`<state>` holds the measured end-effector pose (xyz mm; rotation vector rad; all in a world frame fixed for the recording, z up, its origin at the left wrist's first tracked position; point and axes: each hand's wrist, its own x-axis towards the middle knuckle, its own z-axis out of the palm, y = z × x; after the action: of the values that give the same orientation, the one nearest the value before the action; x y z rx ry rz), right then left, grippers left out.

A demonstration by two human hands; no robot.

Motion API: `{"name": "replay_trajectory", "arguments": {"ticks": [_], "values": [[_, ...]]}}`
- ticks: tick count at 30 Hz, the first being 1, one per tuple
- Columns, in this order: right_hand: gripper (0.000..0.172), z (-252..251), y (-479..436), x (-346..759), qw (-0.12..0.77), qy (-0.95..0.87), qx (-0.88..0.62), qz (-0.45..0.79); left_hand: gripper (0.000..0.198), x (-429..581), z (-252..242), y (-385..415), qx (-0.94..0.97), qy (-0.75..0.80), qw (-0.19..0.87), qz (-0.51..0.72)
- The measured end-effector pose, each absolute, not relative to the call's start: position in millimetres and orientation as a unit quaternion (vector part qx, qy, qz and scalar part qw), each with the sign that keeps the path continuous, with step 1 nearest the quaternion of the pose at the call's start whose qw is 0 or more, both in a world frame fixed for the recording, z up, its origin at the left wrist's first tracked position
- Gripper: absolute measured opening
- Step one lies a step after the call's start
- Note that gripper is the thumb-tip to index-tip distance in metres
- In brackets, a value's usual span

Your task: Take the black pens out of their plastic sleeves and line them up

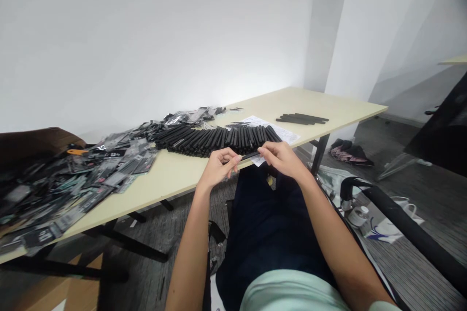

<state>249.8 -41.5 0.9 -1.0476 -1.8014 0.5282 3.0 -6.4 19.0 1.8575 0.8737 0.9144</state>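
Note:
A thin black stick [250, 155] spans the gap between my two hands at the table's front edge. The fingers of my left hand [220, 165] pinch one end of it. At its other end, the thumb and fingers of my right hand [280, 158] are closed on it. Just beyond my hands, a long row of stacked black sticks [204, 141] lies along the table [175, 175]. A printed sheet of paper [290, 133] lies partly under the row's right end. What exactly the sticks are, I cannot make out.
Many clear and black packets [120, 158] are heaped on the left. Several longer black strips [302, 119] lie farther right. A cardboard box [69, 286] stands on the floor at lower left. A chair armrest [404, 223], a bottle [358, 215] and bags are at my right.

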Motion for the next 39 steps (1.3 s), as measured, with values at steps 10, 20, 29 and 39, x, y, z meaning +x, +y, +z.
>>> {"name": "replay_trajectory", "arguments": {"ticks": [10,20,29,39], "values": [[0.029,-1.7,-41.1,250.9,0.517,-0.705,-0.418,0.249,0.033,2.5,16.3,-3.1,0.754,0.325,0.423,0.384],[0.058,2.3,-43.8,252.0,0.486,-0.730,-0.441,0.190,0.030,2.9,14.5,-2.7,0.754,0.318,0.410,0.402],[0.042,0.3,-41.8,251.6,0.508,-0.701,-0.442,0.235,0.030,5.8,16.5,-4.4,0.739,0.327,0.404,0.430],[0.024,-4.4,-38.2,255.1,0.497,-0.727,-0.413,0.233,0.030,3.2,14.3,-2.9,0.750,0.326,0.405,0.408]]}}
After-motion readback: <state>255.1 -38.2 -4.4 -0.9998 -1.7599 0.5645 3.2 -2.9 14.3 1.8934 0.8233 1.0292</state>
